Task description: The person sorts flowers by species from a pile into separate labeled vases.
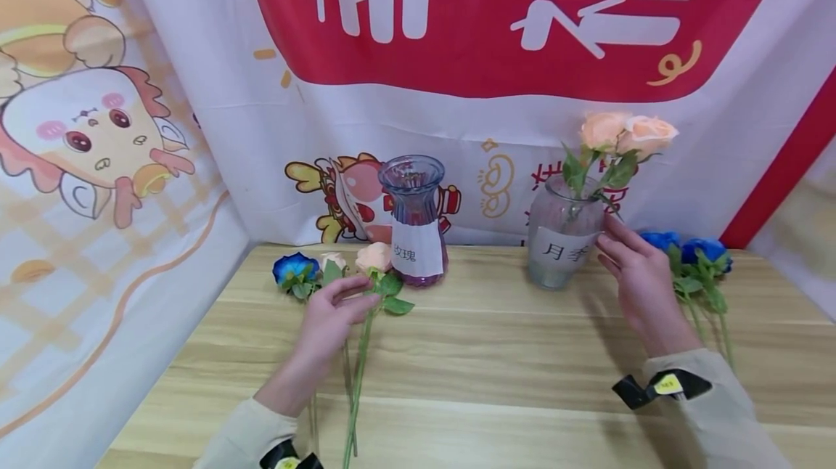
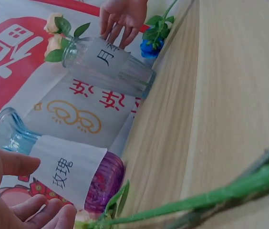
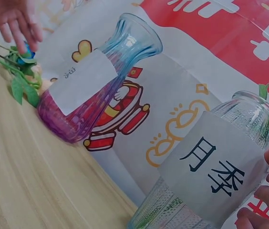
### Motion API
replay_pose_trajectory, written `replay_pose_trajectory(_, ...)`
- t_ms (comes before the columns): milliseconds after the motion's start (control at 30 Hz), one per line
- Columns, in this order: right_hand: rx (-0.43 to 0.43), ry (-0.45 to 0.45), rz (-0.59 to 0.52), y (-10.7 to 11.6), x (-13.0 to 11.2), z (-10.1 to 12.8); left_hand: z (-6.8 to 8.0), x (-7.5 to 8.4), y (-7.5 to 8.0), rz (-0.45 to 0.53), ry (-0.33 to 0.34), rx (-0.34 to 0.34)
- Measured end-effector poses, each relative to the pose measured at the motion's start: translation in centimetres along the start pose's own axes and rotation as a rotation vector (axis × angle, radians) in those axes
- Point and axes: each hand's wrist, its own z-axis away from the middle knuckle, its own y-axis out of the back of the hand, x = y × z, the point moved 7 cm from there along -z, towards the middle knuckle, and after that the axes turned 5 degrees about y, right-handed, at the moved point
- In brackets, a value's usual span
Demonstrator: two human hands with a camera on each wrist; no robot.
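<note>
My right hand [image 1: 636,273] is beside the clear ribbed vase [image 1: 550,277], its loosely bent fingertips right at the vase's side near the white label. Two peach roses [image 1: 604,131] stand in this vase, their blooms above the rim. My left hand [image 1: 329,316] hovers over the flowers lying on the left, palm facing right, fingers relaxed with nothing between them. Just past its fingertips lies a peach rose [image 1: 374,257] with a long green stem [image 1: 358,389]. The blue-and-purple glass vase [image 2: 107,179] stands upright behind that hand.
A blue rose [image 1: 295,269] and a pale rose [image 1: 332,260] lie at the table's left. Blue roses [image 1: 705,255] lie right of my right hand. The wooden table [image 1: 483,360] meets a printed cloth backdrop [image 1: 483,117] behind the vases.
</note>
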Motion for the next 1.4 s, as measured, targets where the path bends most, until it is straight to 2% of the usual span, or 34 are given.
replay_pose_trajectory(200, 0.004, -0.011, -0.021, 0.4, 0.0, 0.2, -0.4, -1.1, 1.0, -0.061, 0.035, 0.009)
replay_pose_trajectory(367, -0.004, -0.024, -0.017, 0.1, 0.0, 0.2, -0.7, -1.5, 1.1, -0.16, 0.066, -0.001)
replay_pose_trajectory(567, 0.014, -0.033, -0.013, -0.2, -0.1, 0.0, -1.0, -1.6, 1.0, -0.269, 0.047, -0.031)
replay_pose_trajectory(867, 0.015, -0.042, -0.009, 0.0, 0.0, 0.0, -1.2, -2.1, 1.1, -0.334, 0.079, -0.04)
replay_pose_trajectory(1000, 0.016, -0.045, -0.009, 0.0, 0.2, 0.0, -1.3, -2.2, 0.9, -0.349, 0.072, -0.056)
replay_pose_trajectory(1200, 0.012, -0.042, -0.01, 0.0, 0.1, 0.1, -1.5, -2.4, 0.8, -0.345, 0.055, -0.079)
replay_pose_trajectory(1400, 0.019, -0.042, -0.008, 0.1, 0.2, 0.0, -1.6, -2.6, 0.5, -0.319, 0.068, -0.098)
